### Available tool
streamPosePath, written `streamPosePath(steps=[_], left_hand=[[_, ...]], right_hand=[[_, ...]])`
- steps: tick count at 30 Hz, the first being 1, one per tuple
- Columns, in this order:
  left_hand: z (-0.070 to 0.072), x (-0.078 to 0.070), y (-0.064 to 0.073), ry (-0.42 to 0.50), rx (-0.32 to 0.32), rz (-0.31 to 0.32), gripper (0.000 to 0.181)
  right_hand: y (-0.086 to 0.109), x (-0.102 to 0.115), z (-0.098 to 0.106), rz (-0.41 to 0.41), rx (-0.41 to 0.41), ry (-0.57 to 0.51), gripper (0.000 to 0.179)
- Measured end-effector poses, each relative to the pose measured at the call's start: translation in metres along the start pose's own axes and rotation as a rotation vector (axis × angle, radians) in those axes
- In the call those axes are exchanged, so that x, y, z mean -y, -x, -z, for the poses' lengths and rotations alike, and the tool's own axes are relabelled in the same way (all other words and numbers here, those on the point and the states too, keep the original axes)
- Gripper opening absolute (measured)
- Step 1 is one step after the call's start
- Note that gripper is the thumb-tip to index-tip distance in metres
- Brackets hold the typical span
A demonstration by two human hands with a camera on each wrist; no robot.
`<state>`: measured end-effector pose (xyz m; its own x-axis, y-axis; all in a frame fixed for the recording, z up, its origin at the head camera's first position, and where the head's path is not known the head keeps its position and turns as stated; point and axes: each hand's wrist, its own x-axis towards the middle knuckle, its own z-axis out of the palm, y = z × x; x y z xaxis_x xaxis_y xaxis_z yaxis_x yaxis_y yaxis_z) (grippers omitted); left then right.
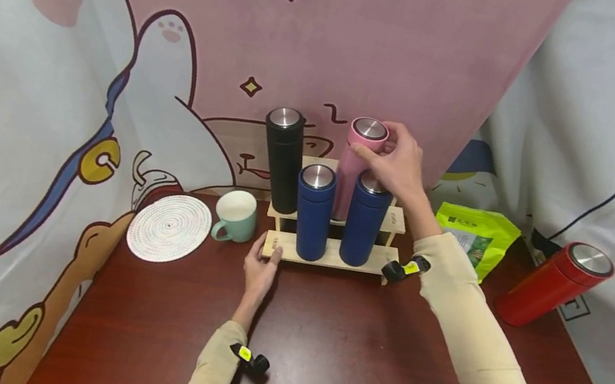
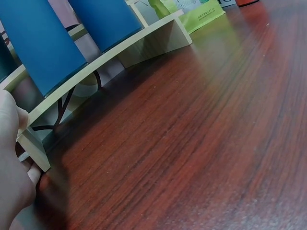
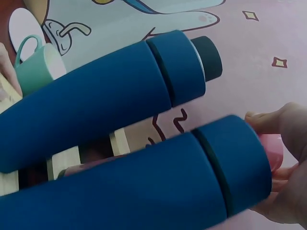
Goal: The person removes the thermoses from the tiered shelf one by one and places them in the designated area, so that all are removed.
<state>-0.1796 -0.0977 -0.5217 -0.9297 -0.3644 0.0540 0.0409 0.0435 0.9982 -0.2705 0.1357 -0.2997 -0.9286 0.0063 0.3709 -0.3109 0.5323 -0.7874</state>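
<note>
A stepped wooden rack (image 1: 330, 262) stands on the table against the pink backdrop. Two blue thermos bottles (image 1: 313, 214) (image 3: 96, 91) stand upright on its front step. Behind them are a black thermos (image 1: 281, 167) at left and a pink thermos (image 1: 350, 172) at right. My right hand (image 1: 401, 160) grips the pink thermos near its top, thumb in front and fingers behind; in the right wrist view a blue bottle hides most of it. With thumb on top and fingers beneath, my left hand (image 1: 261, 269) holds the left end of the front step (image 2: 43, 103).
Left of the rack are a mint-green mug (image 1: 237, 215) and a round woven mat (image 1: 168, 228). To the right sit a bright green packet (image 1: 479, 236) and a red thermos (image 1: 553, 283). The dark red wooden table (image 1: 327, 360) extends in front of the rack.
</note>
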Motion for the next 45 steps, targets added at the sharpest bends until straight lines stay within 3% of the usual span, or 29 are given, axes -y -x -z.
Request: streamPosePath(steps=[21,35,45], left_hand=[[-0.002,0.001,0.001,0.024,0.011,-0.016,0.056],[-0.004,0.002,0.0,0.046,0.009,-0.003,0.055],[-0.002,0.006,-0.003,0.049,0.014,0.008,0.057]], right_hand=[[0.009,-0.021,0.042,-0.095,-0.108,0.018,0.073],[0.018,-0.029,0.071,-0.063,-0.242,0.04,0.069],[0.029,-0.032,0.096,-0.066,-0.272,0.048,0.068]])
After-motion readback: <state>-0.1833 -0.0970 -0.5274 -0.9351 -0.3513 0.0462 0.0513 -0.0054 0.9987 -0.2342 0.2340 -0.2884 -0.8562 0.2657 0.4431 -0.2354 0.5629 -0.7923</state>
